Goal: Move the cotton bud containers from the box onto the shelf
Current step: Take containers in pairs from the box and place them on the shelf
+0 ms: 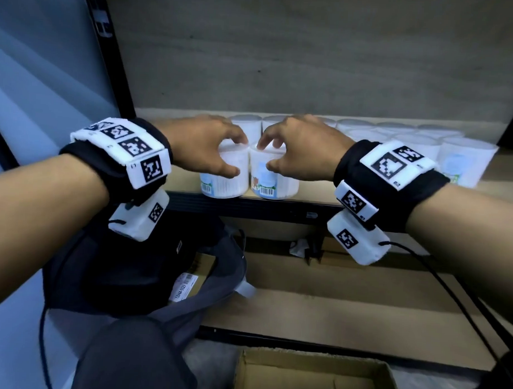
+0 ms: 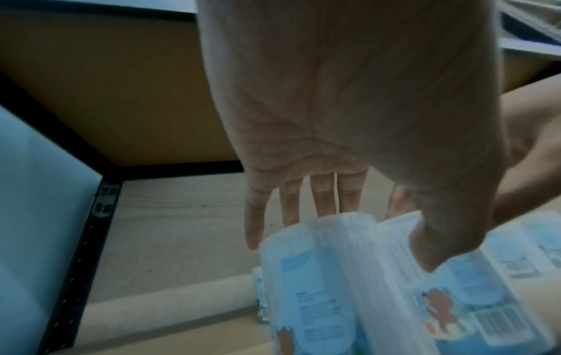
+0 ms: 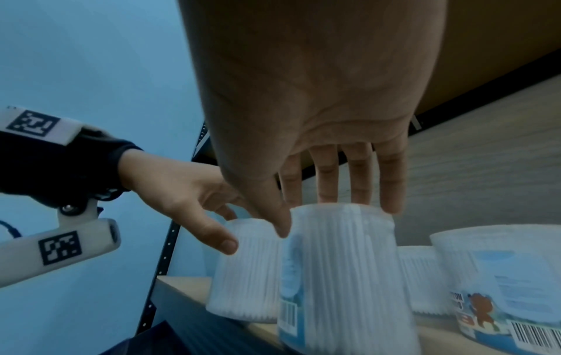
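2 containers [image 1: 250, 176] stand side by side at the shelf [image 1: 365, 195] front edge; more containers [image 1: 396, 141] behind, box [image 1: 310, 376] below.

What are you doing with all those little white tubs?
A person is putting tubs of cotton buds on a shelf. The left hand holds one tub and the right hand holds another tub, side by side at the shelf's front edge. More tubs already stand in rows behind them and to the right. The cardboard box sits on the floor below; as far as it shows, no tubs are in it.
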The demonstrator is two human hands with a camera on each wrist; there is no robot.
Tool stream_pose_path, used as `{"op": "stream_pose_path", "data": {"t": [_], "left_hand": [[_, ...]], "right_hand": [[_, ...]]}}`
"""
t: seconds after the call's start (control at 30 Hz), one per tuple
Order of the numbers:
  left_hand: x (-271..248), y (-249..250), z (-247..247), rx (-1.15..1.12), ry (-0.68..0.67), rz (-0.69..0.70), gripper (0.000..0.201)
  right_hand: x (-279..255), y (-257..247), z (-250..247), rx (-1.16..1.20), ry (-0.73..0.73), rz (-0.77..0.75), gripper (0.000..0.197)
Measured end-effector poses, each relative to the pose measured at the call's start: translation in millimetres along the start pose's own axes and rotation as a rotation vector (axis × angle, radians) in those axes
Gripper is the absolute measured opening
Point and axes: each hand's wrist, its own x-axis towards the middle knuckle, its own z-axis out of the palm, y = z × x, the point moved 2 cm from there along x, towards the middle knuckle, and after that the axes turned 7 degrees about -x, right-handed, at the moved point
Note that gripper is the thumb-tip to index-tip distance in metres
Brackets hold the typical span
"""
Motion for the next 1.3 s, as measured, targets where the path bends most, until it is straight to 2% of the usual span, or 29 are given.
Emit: {"op": "stream_pose_path", "data": {"t": [0.3, 0.5, 0.8, 1.3], "left_hand": [[-3.9, -1.6, 0.6, 0.15, -0.009, 0.048, 0.057], [-0.6, -3.8, -3.1, 0.101, -0.005, 0.062, 0.057], [7.5, -13.0, -4.4, 0.017, -0.026, 0.027, 0.058], [54.7, -30.7, 2.0, -0.01, -0.025, -0.012, 0.059]], "right_hand": [[0.1, -5.2, 3.7, -0.013, 0.06, 0.045, 0.042], [2.7, -3.3, 2.1, 0.0, 0.081, 0.066, 0.041], [19.1, 3.0, 0.5, 0.019, 0.03, 0.097, 0.033], [65.6, 17.7, 20.5, 0.013, 0.0, 0.184, 0.037]]}}
